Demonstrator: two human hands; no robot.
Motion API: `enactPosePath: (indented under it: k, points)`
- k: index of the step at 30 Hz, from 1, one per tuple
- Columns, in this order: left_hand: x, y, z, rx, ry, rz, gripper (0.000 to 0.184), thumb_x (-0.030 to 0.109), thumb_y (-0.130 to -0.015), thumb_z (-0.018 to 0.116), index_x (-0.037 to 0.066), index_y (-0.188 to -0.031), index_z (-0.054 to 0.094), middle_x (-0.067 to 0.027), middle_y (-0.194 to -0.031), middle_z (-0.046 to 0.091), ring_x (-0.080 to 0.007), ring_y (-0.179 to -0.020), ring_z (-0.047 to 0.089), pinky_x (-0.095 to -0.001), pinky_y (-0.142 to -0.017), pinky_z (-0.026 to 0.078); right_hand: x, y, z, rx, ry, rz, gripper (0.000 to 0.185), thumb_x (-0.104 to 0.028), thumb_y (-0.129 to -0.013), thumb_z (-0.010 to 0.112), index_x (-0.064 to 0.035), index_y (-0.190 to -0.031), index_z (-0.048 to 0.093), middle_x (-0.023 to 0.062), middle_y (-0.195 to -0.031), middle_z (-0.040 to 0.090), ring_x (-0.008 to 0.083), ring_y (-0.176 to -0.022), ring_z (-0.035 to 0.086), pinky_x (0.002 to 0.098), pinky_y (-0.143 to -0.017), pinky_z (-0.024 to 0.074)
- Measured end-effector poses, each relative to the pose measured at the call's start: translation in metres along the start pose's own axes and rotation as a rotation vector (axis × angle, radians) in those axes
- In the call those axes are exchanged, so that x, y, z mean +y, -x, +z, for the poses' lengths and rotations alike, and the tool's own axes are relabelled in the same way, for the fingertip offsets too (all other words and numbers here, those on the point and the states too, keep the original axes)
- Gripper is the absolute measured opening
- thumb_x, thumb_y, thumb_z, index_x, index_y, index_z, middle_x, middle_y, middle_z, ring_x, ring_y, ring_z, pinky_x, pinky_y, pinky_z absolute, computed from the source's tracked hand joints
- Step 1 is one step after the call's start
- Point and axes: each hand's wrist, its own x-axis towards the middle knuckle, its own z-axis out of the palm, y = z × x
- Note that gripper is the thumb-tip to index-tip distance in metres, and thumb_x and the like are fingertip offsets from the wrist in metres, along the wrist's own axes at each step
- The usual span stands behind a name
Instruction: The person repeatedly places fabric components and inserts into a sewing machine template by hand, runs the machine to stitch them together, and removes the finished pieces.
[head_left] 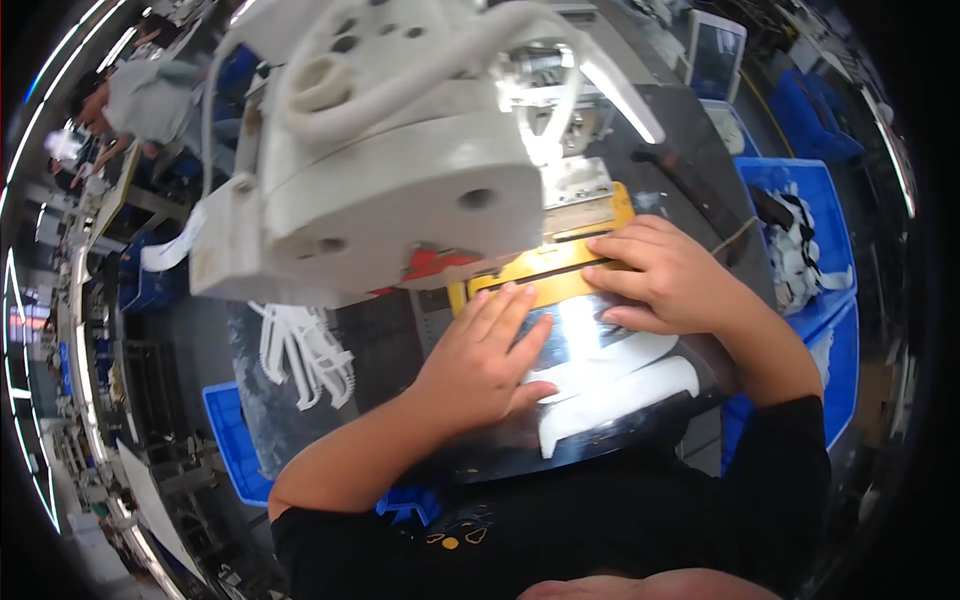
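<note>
Seemingly to steady the yellow slotted plate, we rest our left hand and right hand on it, back from the bench's front edge, fingers loosely spread, gripping nothing. The sewing-machine head blocks its far left part. White flat pieces lie by that front edge, white strips near the left.

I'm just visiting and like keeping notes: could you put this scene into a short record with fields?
Left hand: fingertips at the yellow plate
Right hand: fingers on the plate's right part
Overhead: pale machine
Nearer the person: flat white pieces on the dark table
Table's left: slender white pieces
Far right: blue bin, filled
</note>
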Motion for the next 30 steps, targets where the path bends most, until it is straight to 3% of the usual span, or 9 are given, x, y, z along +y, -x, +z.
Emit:
enactPosePath:
  k: [3,9,18,30]
  points:
    - [0.001,0.001,-0.002,-0.016,-0.010,-0.002,0.072,0.057,-0.099,0.072,0.006,-0.149,0.066,-0.0284,-0.161,0.054,-0.0485,-0.150,0.051,-0.0603,-0.126,0.038,0.002,0.005,0.001,-0.015,-0.028,0.054,0.048,-0.036,-0.087,0.086,-0.0042,-0.122,0.078,0.0220,-0.136,0.071,0.0396,-0.121,0.069,0.0519,-0.106,0.0526]
    - [0.002,0.000,-0.004,-0.018,-0.016,0.000,0.070,0.057,-0.100,0.071,0.006,-0.148,0.067,-0.0281,-0.159,0.055,-0.0490,-0.148,0.052,-0.0597,-0.126,0.038,0.009,0.006,0.001,-0.012,0.005,0.087,0.049,-0.034,-0.088,0.085,-0.0033,-0.125,0.076,0.0221,-0.137,0.070,0.0397,-0.121,0.069,0.0520,-0.105,0.0525]
    - [-0.002,0.004,-0.007,0.015,-0.024,-0.090,0.069,0.050,-0.097,0.076,0.004,-0.147,0.067,-0.0287,-0.156,0.057,-0.0487,-0.147,0.053,-0.0576,-0.125,0.040,0.027,0.002,0.006,0.002,0.049,0.116,0.054,-0.033,-0.090,0.083,-0.0032,-0.134,0.074,0.0229,-0.146,0.066,0.0398,-0.131,0.065,0.0516,-0.111,0.0481]
    - [-0.005,0.013,-0.010,0.167,-0.187,-0.234,0.067,0.044,-0.093,0.083,0.000,-0.141,0.068,-0.0228,-0.145,0.063,-0.0437,-0.134,0.061,-0.0544,-0.115,0.047,0.025,0.003,0.008,-0.015,0.045,0.162,0.056,-0.034,-0.092,0.082,-0.0049,-0.140,0.072,0.0220,-0.151,0.064,0.0378,-0.138,0.062,0.0516,-0.115,0.0446]
